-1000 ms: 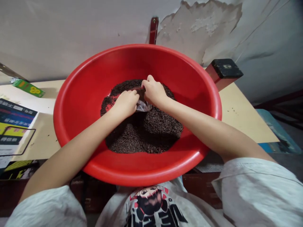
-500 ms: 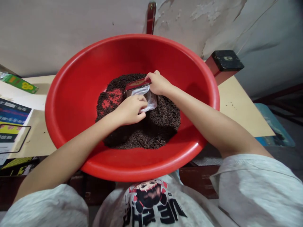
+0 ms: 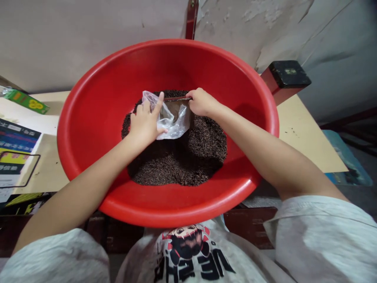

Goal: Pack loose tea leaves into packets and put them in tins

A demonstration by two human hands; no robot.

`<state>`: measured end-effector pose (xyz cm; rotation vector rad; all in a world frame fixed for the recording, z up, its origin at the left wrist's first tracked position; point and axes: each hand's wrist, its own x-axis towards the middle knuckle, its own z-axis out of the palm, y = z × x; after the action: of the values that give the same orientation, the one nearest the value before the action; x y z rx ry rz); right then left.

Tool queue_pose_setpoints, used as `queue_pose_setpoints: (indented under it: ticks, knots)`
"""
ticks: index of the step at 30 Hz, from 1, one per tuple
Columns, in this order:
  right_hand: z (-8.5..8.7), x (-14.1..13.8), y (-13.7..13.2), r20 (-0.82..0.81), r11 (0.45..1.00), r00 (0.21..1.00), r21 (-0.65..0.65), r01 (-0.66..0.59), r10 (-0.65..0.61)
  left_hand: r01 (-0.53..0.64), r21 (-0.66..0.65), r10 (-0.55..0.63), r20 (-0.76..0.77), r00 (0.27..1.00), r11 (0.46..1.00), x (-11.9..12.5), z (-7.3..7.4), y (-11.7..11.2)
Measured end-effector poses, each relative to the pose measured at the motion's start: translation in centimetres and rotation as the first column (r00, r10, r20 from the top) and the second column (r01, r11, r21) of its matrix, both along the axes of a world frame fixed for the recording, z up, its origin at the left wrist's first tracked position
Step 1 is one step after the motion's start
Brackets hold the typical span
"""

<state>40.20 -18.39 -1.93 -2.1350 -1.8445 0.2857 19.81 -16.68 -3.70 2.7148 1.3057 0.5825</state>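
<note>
- The left hand has slid leftward from where it sat half a second ago. It is now half open, forefinger stretched out, with the thumb and other fingers gripping the clear plastic bag.
- The bag was bunched under that hand before. It is now drawn out wider and its mouth gapes above the dark loose leaves.
- The right hand is curled tight on the far end of the red pack. The pack showed its red face a moment ago and now shows only a thin edge, so it has been tipped.
- Bag and pack lie together at the far side of the leaf heap, inside the red basin, between the two hands.
- A second ago both hands were pressed close together in the leaves. They have since spread apart, and the bag hangs open between them.
- The basin sits on the table, with a green box well off to the left.
</note>
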Motion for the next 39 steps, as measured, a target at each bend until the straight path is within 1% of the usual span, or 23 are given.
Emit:
queue_pose_setpoints:
  ticks: [2,3,4,6,7,8,9,11,12,13,14,16,18,19,20,22,24,28,30,33,35,37,39]
  knots:
    - [0.0,-0.4,-0.1,-0.043,0.998,0.997,-0.017,0.067,-0.068,-0.062,-0.084,0.067,0.057,0.996,0.995,-0.3,-0.3,1.1]
    - [0.1,-0.6,-0.1,-0.064,0.996,0.994,-0.027,0.087,-0.089,-0.087,-0.17,0.104,0.092,0.99,0.982,-0.4,-0.3,1.6]
    - [0.2,-0.8,-0.2,-0.073,0.996,0.993,-0.015,0.091,-0.092,-0.099,-0.291,0.138,0.116,0.984,0.952,-0.3,-0.2,1.9]
    - [0.4,-1.1,-0.4,-0.084,0.996,0.992,0.006,0.093,-0.092,-0.091,-0.547,0.181,0.113,0.977,0.832,-0.1,0.1,2.3]
    - [0.4,-1.1,-0.4,-0.095,0.996,0.991,0.01,0.093,-0.092,-0.079,-0.623,0.18,0.101,0.978,0.778,0.0,0.2,2.3]
    - [0.5,-1.1,-0.4,-0.111,0.996,0.99,0.004,0.091,-0.09,-0.065,-0.643,0.167,0.099,0.981,0.763,0.1,0.3,2.3]
    - [0.5,-1.0,-0.4,-0.135,0.996,0.987,-0.021,0.083,-0.085,-0.051,-0.607,0.148,0.11,0.983,0.793,0.1,0.2,2.3]
    - [0.5,-1.0,-0.4,-0.194,0.993,0.977,-0.094,0.069,-0.086,-0.065,-0.428,0.141,0.149,0.979,0.901,0.2,-0.2,2.3]
    - [0.6,-1.1,-0.6,-0.215,0.991,0.972,-0.118,0.069,-0.093,-0.093,-0.343,0.158,0.165,0.974,0.935,0.2,-0.6,2.4]
    - [0.7,-1.2,-0.8,-0.217,0.99,0.971,-0.119,0.076,-0.101,-0.126,-0.283,0.181,0.177,0.967,0.951,0.2,-1.0,2.5]
    - [1.0,-1.6,-1.1,-0.194,0.993,0.976,-0.085,0.086,-0.101,-0.156,-0.244,0.205,0.188,0.961,0.957,0.3,-1.4,2.6]
    - [1.6,-2.6,-2.1,-0.071,0.995,0.995,0.071,0.076,-0.071,-0.181,-0.192,0.221,0.214,0.952,0.965,0.4,-2.0,2.6]
    - [2.3,-4.0,-3.1,0.112,0.978,0.994,0.205,-0.039,0.016,-0.161,-0.158,0.195,0.226,0.954,0.974,0.7,-2.3,2.5]
    - [2.5,-4.7,-3.6,0.192,0.969,0.978,0.215,-0.121,0.079,-0.149,-0.16,0.183,0.224,0.957,0.976,0.8,-2.3,2.4]
    - [2.7,-5.3,-4.0,0.252,0.964,0.957,0.184,-0.191,0.141,-0.141,-0.174,0.178,0.218,0.96,0.975,0.8,-2.2,2.3]
    - [2.4,-6.4,-4.4,0.304,0.965,0.926,0.061,-0.253,0.224,-0.139,-0.203,0.182,0.21,0.961,0.969,0.9,-2.0,2.0]
    - [1.5,-7.0,-4.3,0.282,0.979,0.938,-0.043,-0.199,0.203,-0.146,-0.21,0.193,0.223,0.956,0.967,0.9,-1.9,1.8]
    - [-0.5,-6.8,-3.1,0.153,0.99,0.984,-0.115,-0.078,0.095,-0.151,-0.202,0.2,0.25,0.947,0.968,0.8,-1.9,1.6]
    - [-0.8,-6.5,-2.7,0.061,0.987,0.997,-0.156,-0.047,0.057,-0.159,-0.208,0.21,0.251,0.945,0.965,0.8,-2.1,1.5]
    - [0.0,-5.8,-2.6,-0.043,0.982,0.997,-0.172,-0.076,0.07,-0.193,-0.227,0.247,0.245,0.938,0.955,0.9,-2.5,1.6]
    - [1.3,-5.3,-3.0,-0.038,0.98,0.993,-0.157,-0.12,0.115,-0.191,-0.212,0.244,0.258,0.935,0.958,0.9,-3.0,1.7]
    - [2.7,-4.7,-3.5,0.006,0.983,0.993,-0.139,-0.12,0.122,-0.129,-0.171,0.176,0.293,0.94,0.977,0.9,-3.4,1.9]
    - [3.9,-4.0,-3.9,0.053,0.991,0.996,-0.113,-0.072,0.078,-0.036,-0.131,0.078,0.33,0.941,0.991,0.9,-3.7,1.9]
